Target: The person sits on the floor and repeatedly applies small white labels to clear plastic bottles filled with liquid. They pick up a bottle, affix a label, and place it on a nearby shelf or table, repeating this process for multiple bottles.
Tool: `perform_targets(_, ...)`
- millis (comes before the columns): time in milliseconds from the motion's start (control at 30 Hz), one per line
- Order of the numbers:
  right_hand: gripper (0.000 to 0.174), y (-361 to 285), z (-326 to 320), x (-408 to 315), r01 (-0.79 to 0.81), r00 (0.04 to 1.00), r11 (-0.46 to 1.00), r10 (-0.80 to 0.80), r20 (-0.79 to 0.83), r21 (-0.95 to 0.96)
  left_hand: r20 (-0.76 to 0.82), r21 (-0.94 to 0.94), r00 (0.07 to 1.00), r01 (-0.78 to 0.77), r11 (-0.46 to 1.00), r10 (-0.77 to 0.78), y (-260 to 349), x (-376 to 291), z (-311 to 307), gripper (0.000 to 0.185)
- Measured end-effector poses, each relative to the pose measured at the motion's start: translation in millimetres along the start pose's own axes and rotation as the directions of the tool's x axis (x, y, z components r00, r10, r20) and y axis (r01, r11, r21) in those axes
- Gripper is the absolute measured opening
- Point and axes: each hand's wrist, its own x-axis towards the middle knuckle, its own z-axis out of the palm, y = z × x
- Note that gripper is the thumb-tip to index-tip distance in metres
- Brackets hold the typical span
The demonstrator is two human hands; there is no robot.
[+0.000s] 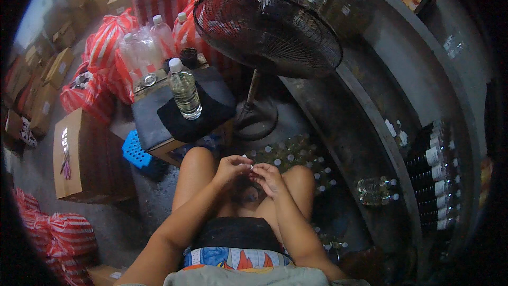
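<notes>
Above my knees, my left hand (233, 169) and my right hand (270, 178) meet fingertip to fingertip. Both pinch a small white piece (251, 167), too small to identify. A further white bit shows at the left fingertips. In front of me, a clear plastic bottle (184, 93) with a white cap stands upright on a black cloth (174, 121). It holds pale liquid and is apart from both hands. The cloth lies over a dark-topped box (147, 115).
A stand fan (270, 31) rises ahead. Several capped bottles (289, 157) crowd the floor beyond my right knee. Two bottles (375, 191) lie on a right-hand shelf (381, 155). Leftward are a cardboard carton (69, 159) with scissors (66, 167), a blue basket (136, 150) and red-striped bags (109, 43).
</notes>
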Motion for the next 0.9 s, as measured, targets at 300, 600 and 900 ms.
perform_targets(300,0.006,-3.3,1.9,-0.7,0.001,1.0,1.0,-0.001,-0.007,0.021,0.006,-0.009,1.0,0.025,1.0,-0.024,-0.7,3.7,-1.3,0.017)
perform_targets(600,0.007,-5.0,4.9,-1.2,-0.006,1.0,1.0,0.006,-0.002,0.014,0.02,-0.047,0.999,0.034,0.998,-0.033,4.3,0.4,1.4,0.016)
perform_targets(900,0.006,-3.3,2.6,0.2,-0.016,1.0,1.0,0.016,0.008,0.018,0.026,-0.017,0.998,0.05,0.999,-0.049,-1.6,3.5,-2.2,0.015)
